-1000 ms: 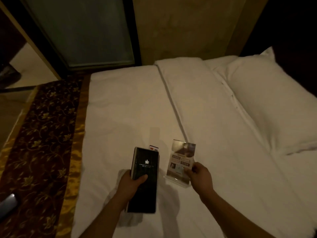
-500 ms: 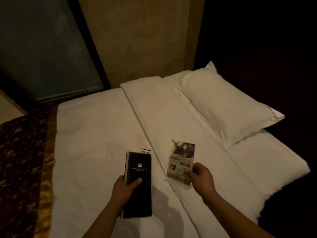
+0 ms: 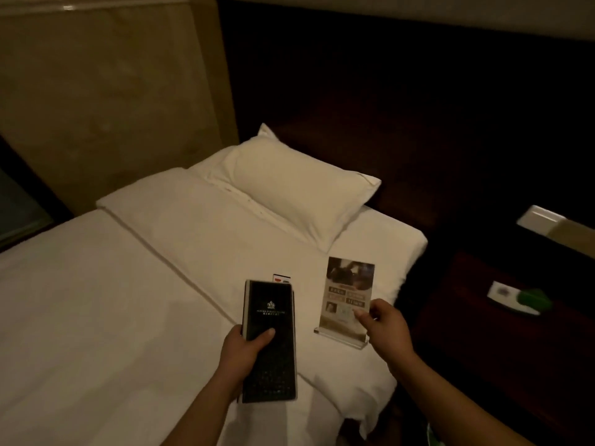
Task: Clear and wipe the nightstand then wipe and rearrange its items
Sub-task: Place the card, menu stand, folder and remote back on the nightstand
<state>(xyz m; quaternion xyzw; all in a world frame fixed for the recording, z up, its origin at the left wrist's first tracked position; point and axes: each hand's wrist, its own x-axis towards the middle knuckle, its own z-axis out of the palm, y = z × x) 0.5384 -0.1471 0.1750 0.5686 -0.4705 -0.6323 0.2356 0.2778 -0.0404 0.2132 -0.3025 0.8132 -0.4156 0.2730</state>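
Observation:
My left hand point(image 3: 246, 349) grips a long black folder point(image 3: 269, 355) with a crown logo, held flat above the white bed point(image 3: 128, 300). A small card point(image 3: 281, 278) pokes out from behind the folder's far end. My right hand point(image 3: 384, 326) pinches the right edge of a clear acrylic sign stand point(image 3: 346, 300) with a printed leaflet, upright over the bed's right side. The dark wooden nightstand point(image 3: 483, 333) is at the right, beside the bed. On it lies a white card point(image 3: 502, 292) with a green cloth point(image 3: 533, 300) partly over it.
A white pillow point(image 3: 299, 191) lies at the bed's head against the dark headboard point(image 3: 386, 107). A pale box-like object point(image 3: 560, 228) sits at the far right behind the nightstand. A beige wall panel point(image 3: 106, 101) rises at the left.
The view has swung right: the patterned bed runner has left the frame and the nightstand has come into view. Both hands hold the same items and have moved right with them.

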